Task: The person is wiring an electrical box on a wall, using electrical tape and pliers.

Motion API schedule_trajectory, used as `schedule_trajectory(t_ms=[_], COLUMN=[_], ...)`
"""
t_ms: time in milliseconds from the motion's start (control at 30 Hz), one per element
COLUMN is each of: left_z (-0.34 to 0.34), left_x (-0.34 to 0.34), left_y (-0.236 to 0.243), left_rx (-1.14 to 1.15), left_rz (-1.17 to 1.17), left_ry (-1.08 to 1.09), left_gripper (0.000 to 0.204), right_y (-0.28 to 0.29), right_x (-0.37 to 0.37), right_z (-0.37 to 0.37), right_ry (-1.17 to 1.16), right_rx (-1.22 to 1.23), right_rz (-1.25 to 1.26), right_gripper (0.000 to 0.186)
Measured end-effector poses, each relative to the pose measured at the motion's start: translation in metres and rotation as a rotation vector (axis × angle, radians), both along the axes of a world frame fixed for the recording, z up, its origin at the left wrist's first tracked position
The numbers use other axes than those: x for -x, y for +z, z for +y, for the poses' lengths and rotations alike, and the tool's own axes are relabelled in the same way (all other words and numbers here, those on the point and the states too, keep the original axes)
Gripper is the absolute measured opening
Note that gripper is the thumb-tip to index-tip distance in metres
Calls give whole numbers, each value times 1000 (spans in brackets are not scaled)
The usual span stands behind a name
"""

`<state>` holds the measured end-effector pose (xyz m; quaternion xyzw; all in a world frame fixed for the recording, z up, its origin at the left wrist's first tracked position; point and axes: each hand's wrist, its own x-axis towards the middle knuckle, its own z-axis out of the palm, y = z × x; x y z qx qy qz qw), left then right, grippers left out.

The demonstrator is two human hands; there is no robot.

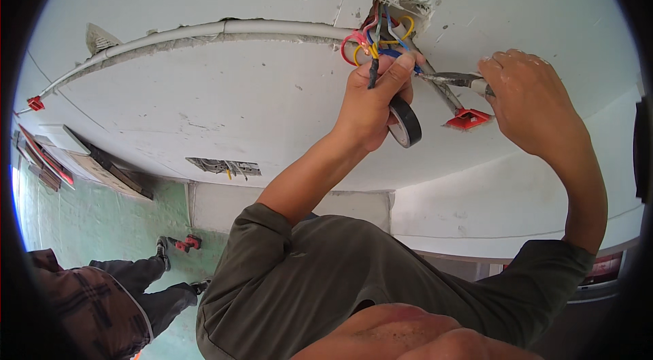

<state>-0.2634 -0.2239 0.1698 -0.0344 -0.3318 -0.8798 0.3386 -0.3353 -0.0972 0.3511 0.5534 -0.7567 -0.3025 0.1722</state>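
Note:
My left hand (371, 105) is closed on a bundle of coloured wires (374, 37) coming from a rough square recess (415, 6) in the white wall. A black-wrapped end (373, 73) and bare copper show among them, and a roll of black tape (409, 125) hangs at that hand's palm side. My right hand (527, 98) grips long-nosed pliers (456, 79), whose tips are beside a blue wire near my left thumb. Whether the jaws grip it is unclear. A grey conduit with a red box (468, 117) runs down from the recess.
Conduit (265, 26) runs left in a chase to another red box (36, 103). A cut-out (223, 166) with wires is below. Boards (95, 162) lean at left. Another person (102, 299) is at lower left, near a red-and-black power tool (188, 243) on the green floor.

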Motion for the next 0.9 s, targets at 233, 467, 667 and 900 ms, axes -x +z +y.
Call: schedule_trajectory(t_ms=[233, 467, 667, 900], left_z=[-4, -13, -16, -18], left_x=[-12, -14, -14, -15], left_y=[11, -2, 1, 1], left_rx=[-13, -80, -77, -37], left_rz=[-24, 29, 65, 44], left_ry=[-127, -152, -246, -251], left_gripper=[35, 32, 32, 30], right_y=[3, -42, -143, -237], right_x=[8, 33, 53, 23], right_z=[5, 5, 10, -28], right_ry=[-21, -375, -93, 612], right_rx=[38, 82, 86, -480], right_rz=[-184, -1313, -2317, -3345], right_gripper=[11, 26, 34, 36])
